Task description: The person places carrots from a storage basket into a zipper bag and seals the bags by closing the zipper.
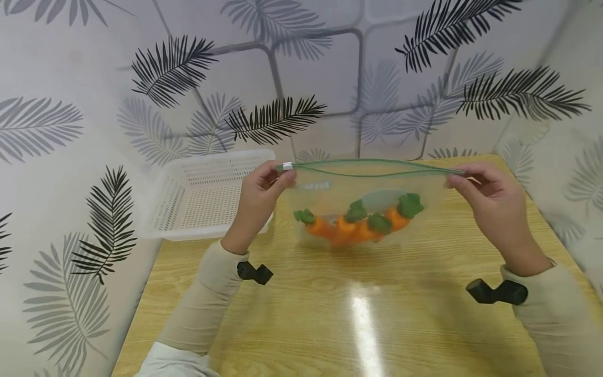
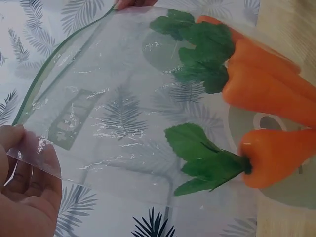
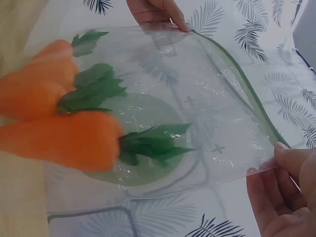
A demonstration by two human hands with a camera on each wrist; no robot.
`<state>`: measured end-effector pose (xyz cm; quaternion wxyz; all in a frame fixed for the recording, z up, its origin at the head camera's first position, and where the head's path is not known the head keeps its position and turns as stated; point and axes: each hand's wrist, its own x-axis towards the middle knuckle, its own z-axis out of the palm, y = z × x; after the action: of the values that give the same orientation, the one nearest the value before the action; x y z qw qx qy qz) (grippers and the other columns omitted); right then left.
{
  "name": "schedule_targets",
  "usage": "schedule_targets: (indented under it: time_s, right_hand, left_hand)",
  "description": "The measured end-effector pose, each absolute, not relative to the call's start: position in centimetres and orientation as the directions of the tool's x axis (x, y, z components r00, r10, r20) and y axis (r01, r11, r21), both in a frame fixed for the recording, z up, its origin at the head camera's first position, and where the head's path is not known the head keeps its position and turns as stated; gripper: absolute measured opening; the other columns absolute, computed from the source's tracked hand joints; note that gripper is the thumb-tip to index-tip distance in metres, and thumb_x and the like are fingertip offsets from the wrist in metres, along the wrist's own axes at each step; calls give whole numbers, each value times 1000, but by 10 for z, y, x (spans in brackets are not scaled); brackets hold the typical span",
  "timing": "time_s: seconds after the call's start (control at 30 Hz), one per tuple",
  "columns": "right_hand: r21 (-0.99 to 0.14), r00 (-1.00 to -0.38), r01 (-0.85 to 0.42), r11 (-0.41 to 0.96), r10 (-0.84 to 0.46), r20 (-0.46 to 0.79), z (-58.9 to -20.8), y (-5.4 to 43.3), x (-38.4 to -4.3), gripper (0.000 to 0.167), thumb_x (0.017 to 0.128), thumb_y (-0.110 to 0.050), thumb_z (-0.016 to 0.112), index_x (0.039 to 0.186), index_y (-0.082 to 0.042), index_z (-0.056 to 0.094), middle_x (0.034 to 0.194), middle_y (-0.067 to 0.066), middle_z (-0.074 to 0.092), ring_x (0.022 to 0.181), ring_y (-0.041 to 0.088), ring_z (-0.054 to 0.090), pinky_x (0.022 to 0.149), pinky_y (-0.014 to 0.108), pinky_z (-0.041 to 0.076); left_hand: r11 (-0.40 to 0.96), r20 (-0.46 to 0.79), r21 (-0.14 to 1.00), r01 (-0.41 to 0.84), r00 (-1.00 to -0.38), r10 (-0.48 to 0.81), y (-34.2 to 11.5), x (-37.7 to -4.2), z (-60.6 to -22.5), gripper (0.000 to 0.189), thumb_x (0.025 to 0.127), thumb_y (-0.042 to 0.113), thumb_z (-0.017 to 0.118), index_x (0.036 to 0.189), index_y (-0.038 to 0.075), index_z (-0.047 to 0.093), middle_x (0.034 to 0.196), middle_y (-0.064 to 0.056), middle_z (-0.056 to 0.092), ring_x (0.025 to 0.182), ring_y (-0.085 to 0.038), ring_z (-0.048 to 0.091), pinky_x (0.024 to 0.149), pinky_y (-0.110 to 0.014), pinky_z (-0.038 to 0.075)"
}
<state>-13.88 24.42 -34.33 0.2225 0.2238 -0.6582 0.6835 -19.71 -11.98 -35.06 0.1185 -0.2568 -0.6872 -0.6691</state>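
Observation:
A clear slider bag (image 1: 372,209) with a green-edged mouth hangs between both hands above the table. Inside it lie several orange carrots (image 1: 363,229) with green leafy tops, gathered at the bottom. My left hand (image 1: 264,191) pinches the top left corner, right by the white slider (image 1: 287,166). At the opposite top corner, my right hand (image 1: 494,196) pinches the green edge between thumb and fingers. The two green strips bow apart in the middle, so the mouth gapes a little. In the left wrist view, a carrot (image 2: 276,155) shows through the plastic with its leaves toward the mouth.
A white perforated basket (image 1: 212,201) stands at the back left of the wooden table (image 1: 306,319), behind my left hand. Close behind the table rises a wall covering (image 1: 320,68) with a leaf pattern.

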Motion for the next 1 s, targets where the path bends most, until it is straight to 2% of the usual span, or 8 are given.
schedule_targets:
  time_s: [0.4, 0.77, 1.0]
  right_hand:
    - [-736, -736, -676, -3, 11, 676, -313, 248, -158, 17, 82, 18, 57, 98, 22, 57, 85, 13, 64, 76, 17, 63, 78, 21, 49]
    - [-798, -801, -595, -99, 1, 598, -329, 255, -165, 15, 85, 18, 52, 99, 21, 55, 82, 16, 62, 73, 20, 61, 74, 22, 51]
    - [-812, -813, -582, -38, 7, 582, -331, 260, -168, 16, 86, 14, 54, 101, 19, 57, 83, 13, 64, 75, 18, 61, 75, 20, 50]
  left_hand:
    - [-78, 532, 847, 526, -834, 146, -122, -192, -328, 13, 88, 11, 65, 90, -1, 59, 84, -7, 65, 71, -20, 61, 71, -32, 52]
    - [-45, 428, 903, 428, -881, 202, -121, -191, -338, 12, 89, 12, 63, 97, 4, 65, 88, -9, 65, 74, -23, 61, 78, -33, 52]
    - [-66, 444, 896, 439, -881, 166, -117, -192, -339, 14, 87, 8, 65, 98, -1, 63, 86, -7, 67, 71, -20, 62, 72, -33, 53]
